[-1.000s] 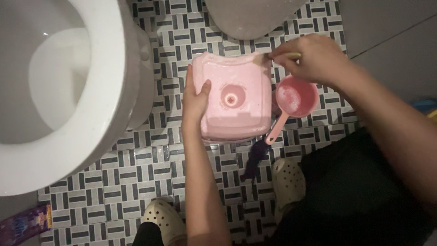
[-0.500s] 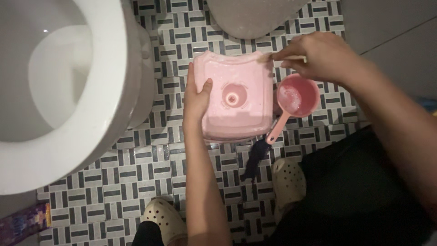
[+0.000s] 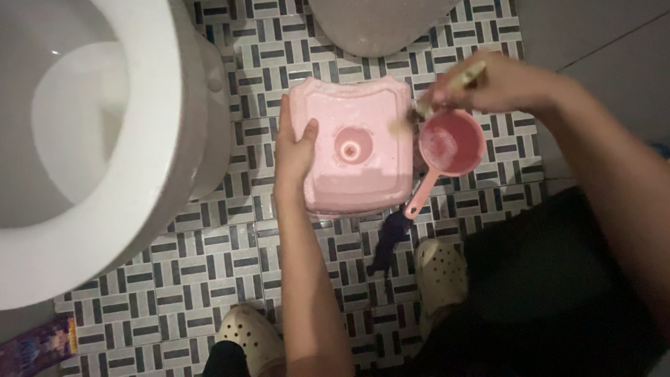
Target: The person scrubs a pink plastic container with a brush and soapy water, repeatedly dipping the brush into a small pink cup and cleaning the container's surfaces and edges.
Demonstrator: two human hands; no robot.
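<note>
A pink square tub (image 3: 352, 150), turned bottom up and wet with suds, is seen at the upper middle of the frame on the patterned tile floor (image 3: 209, 258). Its left edge is gripped by the left hand (image 3: 293, 150), the thumb laid on top. A small brush (image 3: 447, 87) with a pale handle is held closed in the right hand (image 3: 499, 84) at the tub's upper right corner, bristles at the edge. Just to the right of the tub, a pink dipper (image 3: 450, 143) with foamy water is set, its handle pointing down-left. A white toilet bowl (image 3: 105, 139) fills the left of the frame. Two pale clogs (image 3: 440, 272) are seen at the bottom.
</note>
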